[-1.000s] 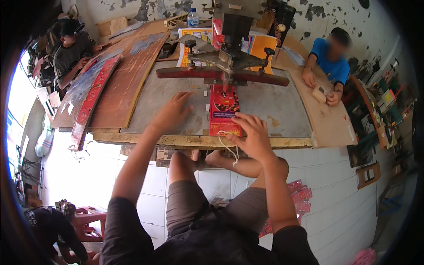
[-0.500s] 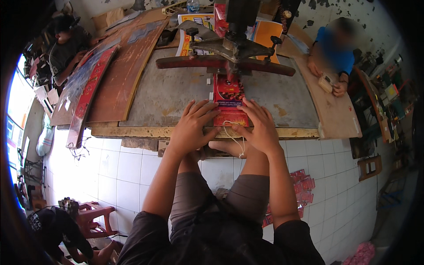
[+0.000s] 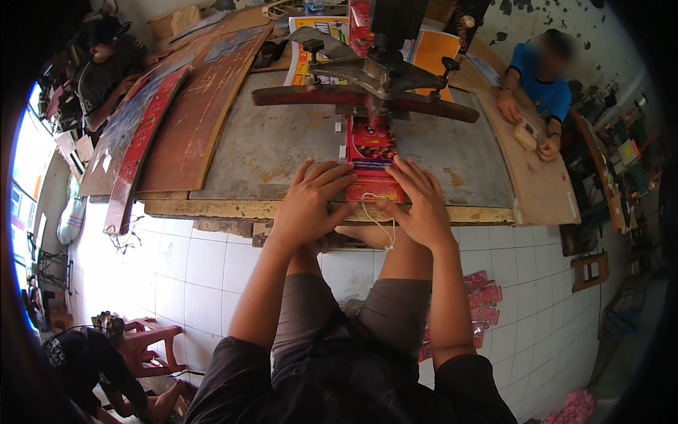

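We judge strip (image 3: 372,168) laid under press (image 3: 385,74); left hand (image 3: 311,200), right hand (image 3: 425,201) open, spread at its edges, not yet off.

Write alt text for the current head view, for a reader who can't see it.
A person's bare left hand and right hand flank a red printed strip on a grey worktop, its far end beneath a dark metal frame. White cord crosses the strip's near end; a co-worker in blue is at the right.

The pale wall (image 3: 597,53) is showing dark patches (image 3: 506,7); the white tiled floor (image 3: 205,261) is glaring brightly near a red stool (image 3: 152,339).
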